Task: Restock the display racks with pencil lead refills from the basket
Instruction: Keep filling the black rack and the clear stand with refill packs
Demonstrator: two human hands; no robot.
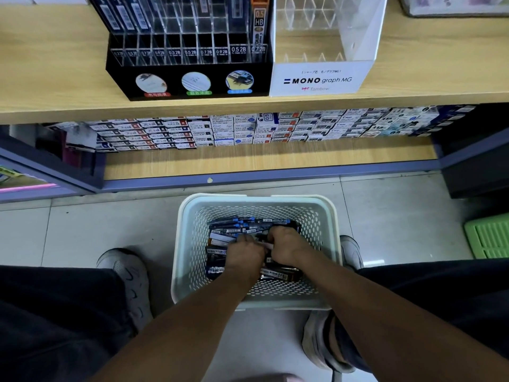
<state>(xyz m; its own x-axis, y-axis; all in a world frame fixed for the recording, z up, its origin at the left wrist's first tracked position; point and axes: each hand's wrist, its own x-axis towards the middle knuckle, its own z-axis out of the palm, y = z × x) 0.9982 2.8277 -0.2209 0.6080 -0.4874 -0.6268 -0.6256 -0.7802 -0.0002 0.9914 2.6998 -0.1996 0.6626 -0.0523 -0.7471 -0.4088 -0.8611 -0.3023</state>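
Both hands (243,250) (286,244) down in basket (190,216), fingers curled among refills (239,226) lying flat beneath and ahead of fingertips, long axes mostly crosswise, exact grasp hidden; racks (190,64) well ahead above.

The basket (181,244) looks like pale matt plastic, its walls pierced with small holes. The lead refills (248,226) in it are slim cases with a glossy plastic sheen. The upper shelf (55,78) shows a light wood-grain finish, smooth and matt. On it, the black rack (190,81) has glossy dark panels and clear plastic dividers; the clear rack (325,28) beside it is transparent acrylic with a white printed front. The floor (399,216) is smooth, faintly shiny tile.
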